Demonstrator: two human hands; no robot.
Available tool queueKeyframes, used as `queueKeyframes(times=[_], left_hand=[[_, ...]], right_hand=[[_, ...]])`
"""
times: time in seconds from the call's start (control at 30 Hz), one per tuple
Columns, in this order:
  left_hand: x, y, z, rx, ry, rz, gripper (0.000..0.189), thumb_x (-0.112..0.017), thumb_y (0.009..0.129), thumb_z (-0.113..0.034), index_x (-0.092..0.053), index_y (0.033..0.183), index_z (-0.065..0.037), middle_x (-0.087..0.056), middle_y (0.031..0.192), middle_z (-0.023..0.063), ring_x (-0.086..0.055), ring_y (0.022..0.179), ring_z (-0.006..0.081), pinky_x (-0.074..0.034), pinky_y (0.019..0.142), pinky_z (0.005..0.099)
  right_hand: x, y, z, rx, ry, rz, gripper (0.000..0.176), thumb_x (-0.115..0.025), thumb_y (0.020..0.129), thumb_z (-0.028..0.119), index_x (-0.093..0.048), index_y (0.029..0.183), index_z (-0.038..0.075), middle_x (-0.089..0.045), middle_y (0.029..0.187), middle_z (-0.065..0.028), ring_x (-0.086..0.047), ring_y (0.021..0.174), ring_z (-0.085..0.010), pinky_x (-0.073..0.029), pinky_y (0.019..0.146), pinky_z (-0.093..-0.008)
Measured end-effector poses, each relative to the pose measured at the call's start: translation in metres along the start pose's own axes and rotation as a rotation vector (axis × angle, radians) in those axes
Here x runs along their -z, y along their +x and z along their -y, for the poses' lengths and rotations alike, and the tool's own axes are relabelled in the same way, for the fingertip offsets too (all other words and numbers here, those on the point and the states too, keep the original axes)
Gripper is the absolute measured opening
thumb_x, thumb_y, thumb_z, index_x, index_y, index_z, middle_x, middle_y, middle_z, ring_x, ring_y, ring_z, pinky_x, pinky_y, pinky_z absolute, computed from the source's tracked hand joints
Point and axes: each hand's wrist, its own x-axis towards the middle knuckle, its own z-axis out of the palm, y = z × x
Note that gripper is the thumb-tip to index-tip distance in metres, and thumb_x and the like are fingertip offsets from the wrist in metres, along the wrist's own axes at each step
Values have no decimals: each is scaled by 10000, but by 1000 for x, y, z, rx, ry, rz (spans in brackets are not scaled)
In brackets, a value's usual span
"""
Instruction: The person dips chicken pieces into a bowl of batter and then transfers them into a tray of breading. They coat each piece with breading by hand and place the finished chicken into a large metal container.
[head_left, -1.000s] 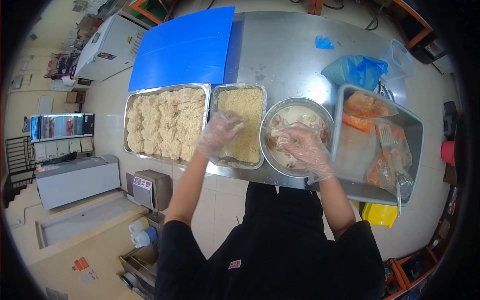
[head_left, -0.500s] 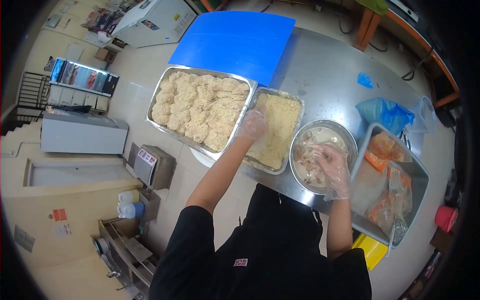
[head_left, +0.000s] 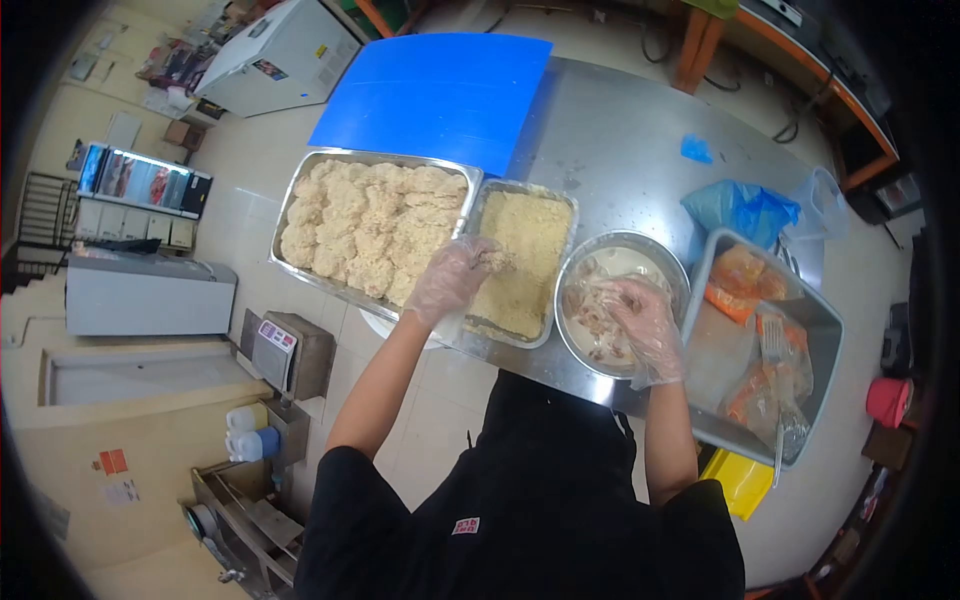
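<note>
My left hand [head_left: 450,276], in a clear plastic glove, is closed on a crumb-coated piece [head_left: 497,261] above the left edge of the crumb tray [head_left: 520,235]. Left of it lies a large metal tray [head_left: 281,232] full of coated pieces [head_left: 375,220]. My right hand [head_left: 640,318], also gloved, is inside the round metal bowl [head_left: 572,352] of whitish liquid and pieces. Its fingers are bent together at the liquid; what they hold, if anything, cannot be made out.
A blue board [head_left: 430,95] lies behind the large tray. To the right stand a grey tub [head_left: 836,385] with bagged food and a fork, a blue bag [head_left: 740,212] and a clear container [head_left: 822,205]. All are on the metal table [head_left: 630,140].
My left hand has moved left from inside the crumb tray to its edge, and a coated piece now shows in its fingers. My right hand stays in the bowl. The view has shifted slightly.
</note>
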Motion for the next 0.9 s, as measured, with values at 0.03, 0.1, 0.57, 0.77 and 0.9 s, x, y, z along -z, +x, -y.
queueKeyframes(times=[0.03,0.1,0.57,0.77,0.9], left_hand=[[4,-4,2,-5,-64,-37,391,-708,922,-35,-693,1309,-90,-718,1182,149,-697,1074,280,-553,979,367],[12,-7,8,-14,-187,-127,408,-692,923,33,-685,1319,-67,-711,1173,116,-694,1073,226,-558,956,331],[210,60,197,23,-93,-682,356,-710,966,-46,-691,1320,-79,-719,1203,141,-704,1062,267,-591,917,386],[286,96,297,219,337,-762,316,-713,959,-182,-738,1257,-77,-751,1154,193,-716,1062,351,-568,936,441],[247,96,345,263,409,-684,365,-691,942,-230,-742,1283,-112,-735,1230,224,-701,1130,404,-567,982,492]], right_hand=[[1,0,0,0,-21,1,319,-769,912,107,-788,1227,60,-764,1126,-113,-711,1031,-227,-536,948,-351],[1,0,3,-4,-30,4,308,-757,911,96,-793,1214,54,-768,1124,-116,-711,1039,-230,-531,964,-351],[16,13,47,-59,131,-65,296,-683,930,-29,-785,1206,-1,-725,1171,-91,-674,1072,-178,-529,962,-313],[-1,31,68,-131,42,-94,301,-685,897,-43,-787,1178,-8,-697,1131,-80,-642,1031,-160,-523,902,-298],[-19,37,90,-203,-8,-88,320,-693,877,-52,-789,1178,-5,-695,1123,-80,-638,997,-163,-523,890,-302]])
